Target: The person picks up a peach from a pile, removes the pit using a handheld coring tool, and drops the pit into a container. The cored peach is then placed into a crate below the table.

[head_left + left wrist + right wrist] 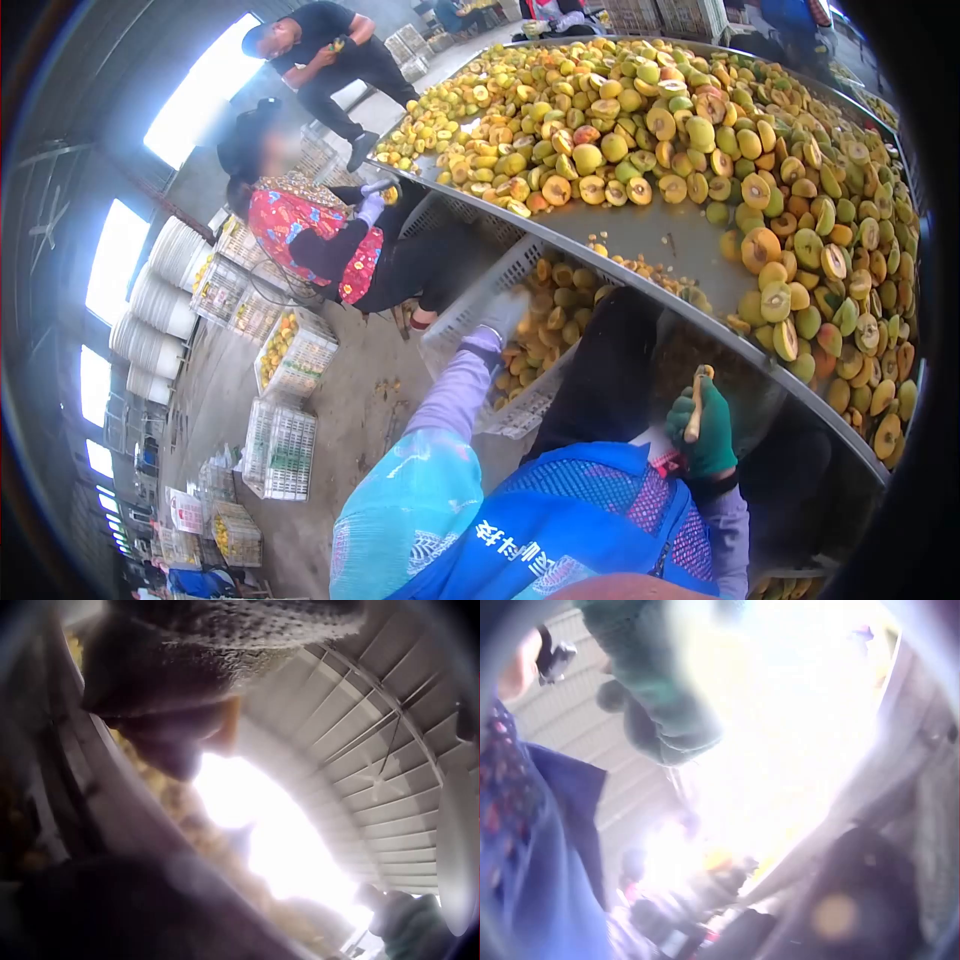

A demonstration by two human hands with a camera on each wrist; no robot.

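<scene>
In a green glove, the right hand (710, 432) grips a tool with a light wooden handle (693, 420), close to the blue apron. Its curled fingers (667, 735) also show in the right wrist view, where glare hides the tool. The left hand (503, 312), in a pale glove and blurred, is over a white crate (450, 325) of cut fruit (560, 310). Seen from the left wrist, that hand (172, 682) is dark against the light, with a small orange piece of fruit (229, 729) pinched at its fingertips.
A metal table (670, 232) heaped with halved yellow-green fruit (640, 120) runs across the front and right. Two people, one in a red patterned top (300, 235), sit beyond the crate at left. Fruit crates (297, 350) and stacked white baskets (150, 320) stand on the floor.
</scene>
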